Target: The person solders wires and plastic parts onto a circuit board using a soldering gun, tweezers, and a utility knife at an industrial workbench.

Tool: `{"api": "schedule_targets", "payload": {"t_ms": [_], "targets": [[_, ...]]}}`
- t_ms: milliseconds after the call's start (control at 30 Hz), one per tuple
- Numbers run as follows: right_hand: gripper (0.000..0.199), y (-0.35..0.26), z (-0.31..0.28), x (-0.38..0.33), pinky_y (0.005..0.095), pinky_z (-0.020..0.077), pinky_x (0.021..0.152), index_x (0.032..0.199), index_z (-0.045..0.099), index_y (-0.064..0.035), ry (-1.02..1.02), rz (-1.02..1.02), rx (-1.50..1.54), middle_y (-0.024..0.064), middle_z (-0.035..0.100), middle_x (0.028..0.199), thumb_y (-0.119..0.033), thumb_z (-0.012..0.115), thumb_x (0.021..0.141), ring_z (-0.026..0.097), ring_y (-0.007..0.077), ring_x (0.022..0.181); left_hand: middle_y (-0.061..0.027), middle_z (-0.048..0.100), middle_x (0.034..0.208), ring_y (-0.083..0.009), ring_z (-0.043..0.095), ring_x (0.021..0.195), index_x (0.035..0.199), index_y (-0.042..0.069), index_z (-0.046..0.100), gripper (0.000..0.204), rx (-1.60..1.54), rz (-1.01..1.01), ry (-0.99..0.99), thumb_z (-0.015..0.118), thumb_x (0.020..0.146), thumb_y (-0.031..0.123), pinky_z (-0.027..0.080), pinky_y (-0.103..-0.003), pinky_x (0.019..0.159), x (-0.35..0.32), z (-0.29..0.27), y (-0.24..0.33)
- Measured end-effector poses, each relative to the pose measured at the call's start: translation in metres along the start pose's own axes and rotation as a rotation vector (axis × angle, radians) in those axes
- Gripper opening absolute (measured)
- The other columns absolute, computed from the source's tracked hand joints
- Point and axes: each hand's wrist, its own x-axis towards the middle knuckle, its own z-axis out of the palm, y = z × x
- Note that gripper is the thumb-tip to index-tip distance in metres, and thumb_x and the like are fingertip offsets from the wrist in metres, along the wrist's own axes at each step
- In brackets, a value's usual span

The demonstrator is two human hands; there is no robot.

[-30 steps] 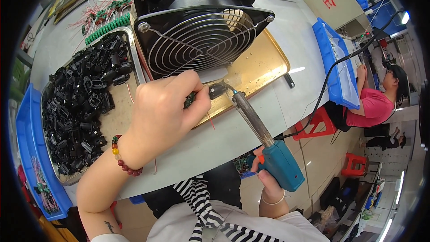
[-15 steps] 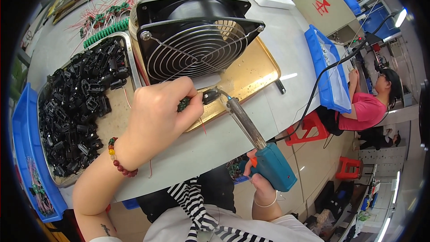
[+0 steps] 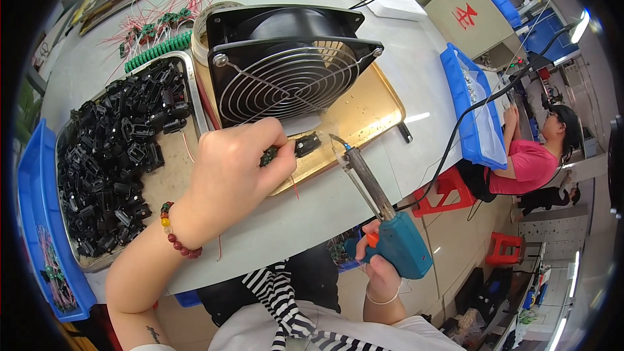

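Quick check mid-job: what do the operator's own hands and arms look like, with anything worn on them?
Both hands are ungloved. Left hand: a beaded bracelet at the wrist, mostly dark red with yellow, clear and green beads; a small dark tattoo farther up the arm. Right hand: a thin pale bangle. The sleeves are whitish and leave both forearms uncovered.

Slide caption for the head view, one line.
Left hand holds black plastic part near axial fan; right hand grips teal soldering gun.
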Motion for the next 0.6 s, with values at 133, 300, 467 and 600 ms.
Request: {"api": "schedule_targets", "payload": {"t_ms": [133, 300, 467, 600], "targets": [[0.056, 0.0000, -0.0019, 0.0012, 0.0278, 0.0513, 0.062, 0.118, 0.047, 0.0055, -0.020, -0.002, -0.027, 0.0223, 0.061, 0.106, -0.010, 0.076, 0.072, 0.061, 0.0215, 0.071, -0.0116, 0.056, 0.058, -0.0263, 0.056, 0.048, 0.067, 0.002, 0.055, 0.011, 0.000, -0.008, -0.005, 0.065, 0.072, 0.004, 0.043, -0.035, 0.044, -0.0008, -0.0012, -0.0002], [0.056, 0.0025, -0.0050, 0.0006, 0.0274, 0.0509, 0.061, 0.119, 0.046, 0.0054, -0.038, -0.031, -0.038, 0.0224, 0.061, 0.107, -0.009, 0.074, 0.073, 0.061, 0.0217, 0.071, -0.0116, 0.056, 0.058, -0.0264, 0.056, 0.048, 0.067, 0.002, 0.056, 0.011, -0.007, -0.009, -0.006, 0.065, 0.072, 0.004, 0.043, -0.035, 0.044, -0.0011, -0.0001, -0.0013], [0.057, 0.0037, -0.0057, 0.0005, 0.0279, 0.0508, 0.061, 0.120, 0.045, 0.0048, -0.038, -0.027, -0.021, 0.0221, 0.061, 0.108, -0.010, 0.074, 0.073, 0.061, 0.0219, 0.070, -0.0117, 0.056, 0.059, -0.0269, 0.056, 0.048, 0.068, 0.002, 0.056, 0.010, -0.005, -0.013, -0.005, 0.065, 0.073, 0.005, 0.043, -0.034, 0.044, -0.0008, 0.0003, -0.0009], [0.058, 0.0035, -0.0067, 0.0007, 0.0285, 0.0504, 0.061, 0.121, 0.045, 0.0047, -0.049, -0.045, -0.043, 0.0221, 0.061, 0.108, -0.009, 0.074, 0.073, 0.061, 0.0220, 0.070, -0.0118, 0.057, 0.060, -0.0269, 0.057, 0.049, 0.068, 0.001, 0.056, 0.010, -0.012, -0.030, -0.018, 0.065, 0.074, 0.005, 0.043, -0.034, 0.045, -0.0006, 0.0000, -0.0006]]}}
